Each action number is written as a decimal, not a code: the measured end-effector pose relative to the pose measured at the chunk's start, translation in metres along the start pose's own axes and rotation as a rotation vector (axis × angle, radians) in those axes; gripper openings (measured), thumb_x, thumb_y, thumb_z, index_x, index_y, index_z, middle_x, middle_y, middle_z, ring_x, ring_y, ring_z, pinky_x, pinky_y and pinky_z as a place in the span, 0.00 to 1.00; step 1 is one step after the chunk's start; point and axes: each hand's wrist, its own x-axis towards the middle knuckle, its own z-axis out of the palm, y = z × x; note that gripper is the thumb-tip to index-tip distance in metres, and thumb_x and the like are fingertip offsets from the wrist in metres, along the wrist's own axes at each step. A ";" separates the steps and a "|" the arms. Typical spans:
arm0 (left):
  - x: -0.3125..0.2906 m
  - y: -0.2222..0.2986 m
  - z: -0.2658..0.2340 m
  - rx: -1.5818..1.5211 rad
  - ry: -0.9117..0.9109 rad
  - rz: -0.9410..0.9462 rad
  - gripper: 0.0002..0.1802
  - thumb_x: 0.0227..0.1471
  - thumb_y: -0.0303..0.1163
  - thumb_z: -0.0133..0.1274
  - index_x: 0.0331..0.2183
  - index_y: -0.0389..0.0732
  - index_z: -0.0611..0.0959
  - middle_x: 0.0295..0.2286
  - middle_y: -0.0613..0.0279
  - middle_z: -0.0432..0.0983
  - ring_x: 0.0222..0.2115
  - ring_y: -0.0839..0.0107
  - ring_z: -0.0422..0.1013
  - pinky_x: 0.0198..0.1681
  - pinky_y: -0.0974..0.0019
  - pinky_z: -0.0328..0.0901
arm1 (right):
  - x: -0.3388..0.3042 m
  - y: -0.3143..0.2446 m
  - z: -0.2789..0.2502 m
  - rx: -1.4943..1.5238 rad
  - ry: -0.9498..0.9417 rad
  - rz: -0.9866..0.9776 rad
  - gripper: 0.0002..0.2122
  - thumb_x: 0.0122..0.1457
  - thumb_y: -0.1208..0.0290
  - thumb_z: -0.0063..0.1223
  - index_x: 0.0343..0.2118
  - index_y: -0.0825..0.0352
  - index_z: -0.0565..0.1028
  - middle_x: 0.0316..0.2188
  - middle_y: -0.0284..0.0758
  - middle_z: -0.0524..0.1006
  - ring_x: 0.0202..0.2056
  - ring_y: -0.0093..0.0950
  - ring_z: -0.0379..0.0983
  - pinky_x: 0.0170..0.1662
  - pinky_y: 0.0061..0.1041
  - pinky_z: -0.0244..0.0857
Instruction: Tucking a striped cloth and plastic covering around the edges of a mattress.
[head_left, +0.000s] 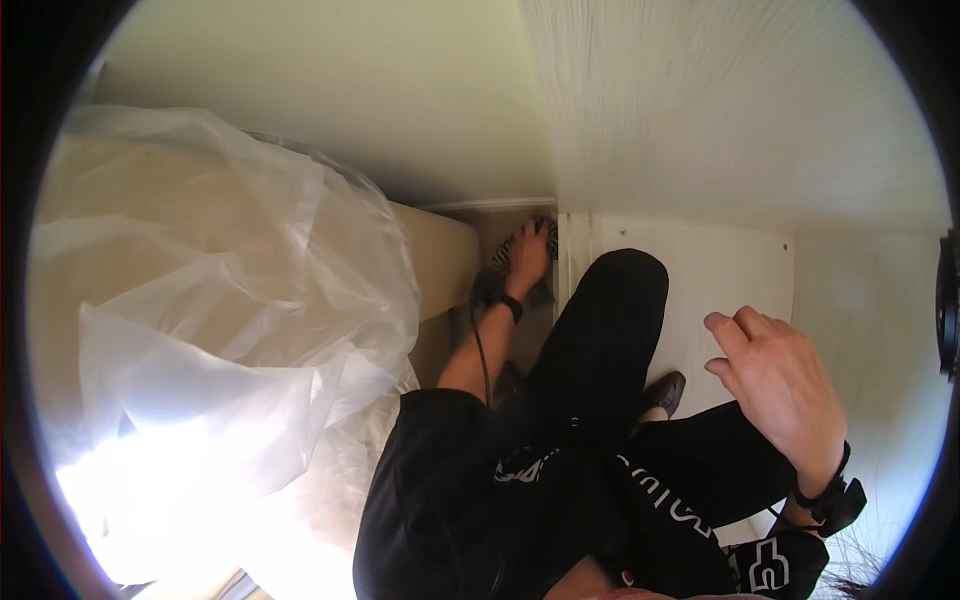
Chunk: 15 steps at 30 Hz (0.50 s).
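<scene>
1. Pale, wood-grained panels (740,110) enclose the right half of the view, with a whitish flat board (720,270) low between them.
2. A large, crumpled sheet of translucent white plastic (240,300) drapes over a bulky beige form on my left, washed out by glare at the lower left.
3. My black clothing (615,320) fills the lower middle; one bent knee rises near the centre.
4. A smooth beige block-like edge (440,250) juts from under the plastic, beside a narrow gap.
5. My right hand (780,385), with a black strap at its wrist, hovers over the board, bent fingers and thumb apart, holding nothing.
6. My left hand (528,255) reaches down into the gap between the beige edge and the board, back of the hand upward, a black band around the wrist.
7. A black-and-pale striped, seemingly soft item (501,257) lies in that gap under my left fingers, touching them; in the shadow I cannot tell whether they are clamped on it or merely resting there.
8. A dark brown shoe (664,392) shows beside my knee.
9. A small round screw head (623,232) dots the board's far edge.
</scene>
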 end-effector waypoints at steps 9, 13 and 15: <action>-0.001 -0.005 -0.004 0.189 -0.187 0.077 0.24 0.42 0.26 0.44 0.45 0.44 0.72 0.43 0.48 0.63 0.39 0.48 0.65 0.39 0.53 0.66 | -0.001 0.001 0.011 0.007 0.018 -0.021 0.16 0.45 0.72 0.55 0.38 0.66 0.68 0.27 0.37 0.69 0.29 0.36 0.68 0.32 0.31 0.63; 0.000 -0.005 0.002 0.181 -0.140 0.085 0.25 0.42 0.26 0.44 0.47 0.45 0.70 0.45 0.49 0.62 0.40 0.49 0.65 0.38 0.54 0.66 | -0.002 0.000 0.016 -0.001 0.031 0.005 0.16 0.45 0.72 0.55 0.38 0.66 0.68 0.26 0.37 0.69 0.29 0.36 0.68 0.32 0.31 0.63; 0.004 -0.001 -0.005 0.207 -0.259 0.049 0.27 0.41 0.27 0.46 0.48 0.46 0.69 0.45 0.49 0.61 0.40 0.49 0.65 0.38 0.54 0.66 | -0.003 -0.002 0.010 0.033 0.017 -0.026 0.15 0.45 0.72 0.55 0.38 0.66 0.68 0.26 0.37 0.69 0.29 0.36 0.68 0.32 0.31 0.63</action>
